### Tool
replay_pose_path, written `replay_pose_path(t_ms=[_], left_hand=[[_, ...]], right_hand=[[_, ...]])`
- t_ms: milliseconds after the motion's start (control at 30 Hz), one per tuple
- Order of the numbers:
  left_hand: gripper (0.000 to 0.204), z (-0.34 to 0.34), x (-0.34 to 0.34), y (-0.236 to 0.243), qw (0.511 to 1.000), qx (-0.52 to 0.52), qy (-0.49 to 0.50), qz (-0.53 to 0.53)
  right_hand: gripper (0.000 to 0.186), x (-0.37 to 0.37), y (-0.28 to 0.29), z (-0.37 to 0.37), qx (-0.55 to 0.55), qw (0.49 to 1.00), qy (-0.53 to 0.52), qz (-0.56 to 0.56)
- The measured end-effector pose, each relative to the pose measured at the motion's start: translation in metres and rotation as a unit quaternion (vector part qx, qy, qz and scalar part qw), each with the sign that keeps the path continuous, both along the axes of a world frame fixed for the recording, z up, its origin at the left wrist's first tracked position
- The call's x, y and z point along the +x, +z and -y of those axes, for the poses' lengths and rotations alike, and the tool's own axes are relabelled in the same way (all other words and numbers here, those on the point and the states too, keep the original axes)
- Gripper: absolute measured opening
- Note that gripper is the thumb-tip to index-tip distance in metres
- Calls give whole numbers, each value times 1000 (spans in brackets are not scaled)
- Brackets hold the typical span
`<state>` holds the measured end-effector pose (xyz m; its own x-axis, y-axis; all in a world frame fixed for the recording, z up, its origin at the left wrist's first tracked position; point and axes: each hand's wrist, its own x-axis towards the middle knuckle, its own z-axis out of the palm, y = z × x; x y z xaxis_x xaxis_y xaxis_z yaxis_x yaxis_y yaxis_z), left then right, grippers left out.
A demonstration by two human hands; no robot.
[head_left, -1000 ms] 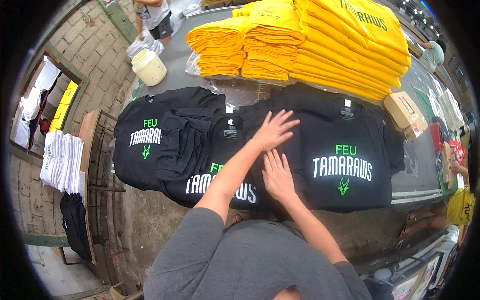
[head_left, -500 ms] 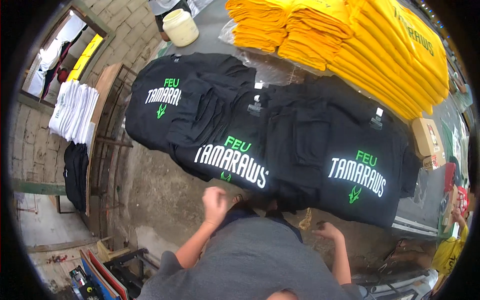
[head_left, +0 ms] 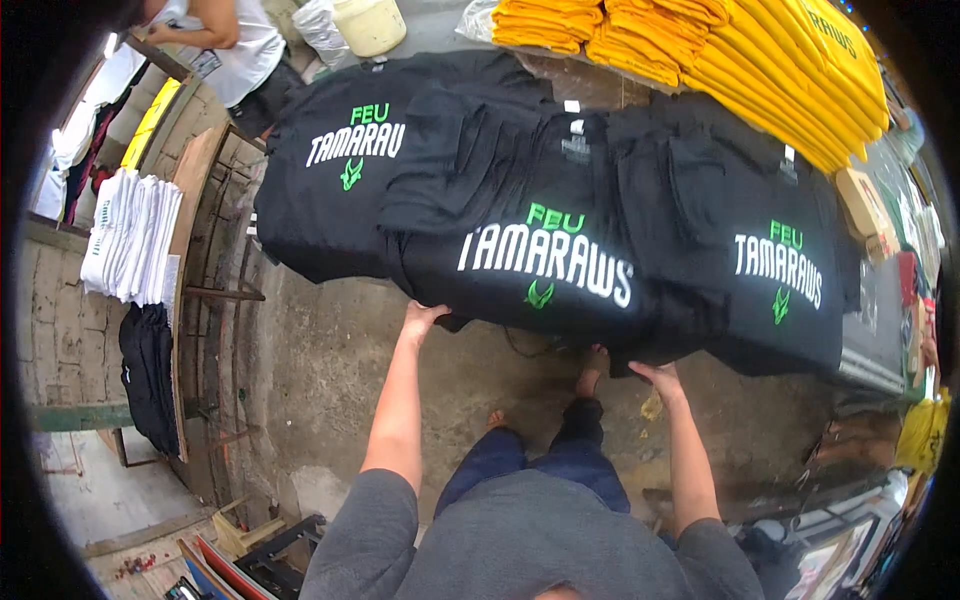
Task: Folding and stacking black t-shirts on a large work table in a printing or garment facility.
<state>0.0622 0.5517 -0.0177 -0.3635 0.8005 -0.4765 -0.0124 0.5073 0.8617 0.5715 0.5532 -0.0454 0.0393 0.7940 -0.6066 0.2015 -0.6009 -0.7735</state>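
Three piles of black T-shirts with green and white chest prints lie side by side, their lower parts hanging over the table's near edge. At the left hem corner of the middle black T-shirt (head_left: 545, 250), my left hand (head_left: 425, 316) grips the cloth, its fingers partly hidden by the fabric. My right hand (head_left: 658, 378) pinches the same lower edge further right, near where it meets the right black T-shirt (head_left: 780, 265). The left black T-shirt (head_left: 350, 150) lies beyond my left hand, its print partly covered by folded dark cloth.
Folded yellow shirts (head_left: 780, 90) are stacked at the far right, beside a cardboard box (head_left: 866, 205). A cream tub (head_left: 368, 25) stands at the back. White shirts (head_left: 130, 235) rest on a left shelf. Another person (head_left: 235, 50) stands at the far left.
Both hands have reached forward from near my body to the middle shirt's hem. My view has shifted, and another person has come into it at the far left.
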Motion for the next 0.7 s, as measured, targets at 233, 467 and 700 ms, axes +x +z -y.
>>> replay_pose_path(t_ms=[233, 467, 700], left_hand=[[43, 94, -3, -18, 992, -22, -110, 54], [60, 195, -7, -5, 964, -173, -170, 110], [54, 148, 7, 190, 879, 129, 90, 450]], right_hand=[[49, -48, 10, 91, 67, 997, -20, 13], [47, -42, 51, 173, -114, 974, -151, -128], [35, -42, 198, 138, 20, 862, -312, -398]])
